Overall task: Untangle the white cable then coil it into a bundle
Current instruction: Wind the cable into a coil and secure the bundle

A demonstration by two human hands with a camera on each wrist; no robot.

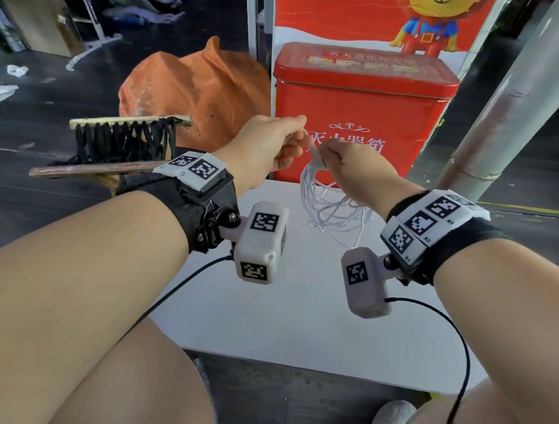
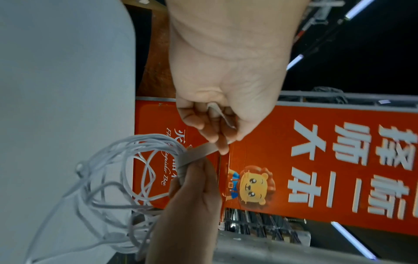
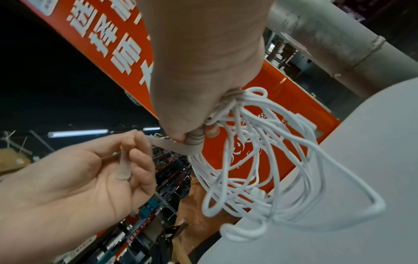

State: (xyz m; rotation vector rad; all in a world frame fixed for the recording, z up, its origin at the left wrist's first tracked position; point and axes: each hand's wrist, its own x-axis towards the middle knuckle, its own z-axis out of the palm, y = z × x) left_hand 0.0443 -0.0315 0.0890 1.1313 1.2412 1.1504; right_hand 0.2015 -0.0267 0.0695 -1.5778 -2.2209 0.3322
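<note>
The white cable point(image 1: 333, 213) hangs in several loose loops above the white table point(image 1: 278, 320), its top gathered in my right hand point(image 1: 331, 160), which grips the bunch. A flat pale strap point(image 3: 178, 147) is wound around the bunch just under that fist. My left hand point(image 1: 296, 139), close on the left, pinches the strap's free end point(image 2: 204, 149) between thumb and fingers. In the right wrist view the cable point(image 3: 260, 160) fans out below my right hand point(image 3: 199, 125), with my left hand point(image 3: 126, 160) holding the strap end. In the left wrist view the loops point(image 2: 117, 169) dangle beside the table.
A red tin box point(image 1: 362, 97) stands at the table's far edge, right behind my hands, with a red banner behind it. An orange sack point(image 1: 198, 86) and a wooden frame strung with black straps point(image 1: 125, 141) sit to the left. A grey pipe point(image 1: 518, 97) slants at the right.
</note>
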